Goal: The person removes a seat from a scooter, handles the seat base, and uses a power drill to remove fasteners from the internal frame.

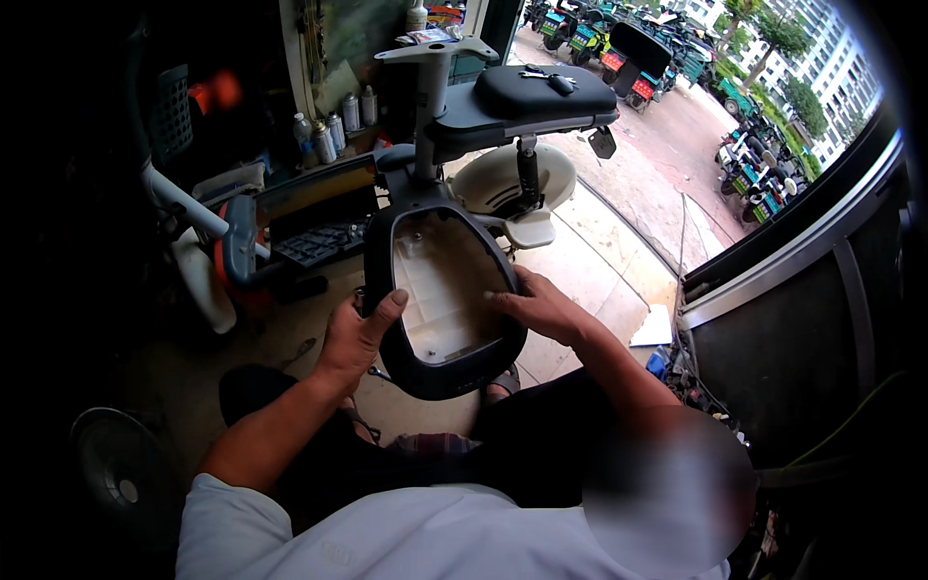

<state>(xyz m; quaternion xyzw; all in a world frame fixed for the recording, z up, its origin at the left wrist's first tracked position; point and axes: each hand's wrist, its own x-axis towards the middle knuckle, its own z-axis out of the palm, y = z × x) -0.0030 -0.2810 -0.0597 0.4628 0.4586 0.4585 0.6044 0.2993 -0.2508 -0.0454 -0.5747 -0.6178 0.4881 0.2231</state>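
Observation:
Between my hands is a black, rounded plastic frame [440, 379], wide at the near end, around a hollow with a pale beige inside. Small bolt-like bits show in the hollow. My left hand [353, 333] grips its left rim, thumb on top. On the right rim, my right hand [541, 307] is closed with its thumb reaching over the inner edge; its other fingers are hidden beneath. Just beyond stands a scooter with a grey post [431, 135] and a black padded seat [543, 97]. A small metal tool [378, 372] shows beside the frame's near left side.
Keys [551, 79] lie on the padded seat. Spray cans [334, 130] and bottles stand along the left wall. Another scooter part with a red and grey body [237, 242] is at left. Right are a dark door panel [802, 319] and cables; parked scooters [764, 184] stand outside.

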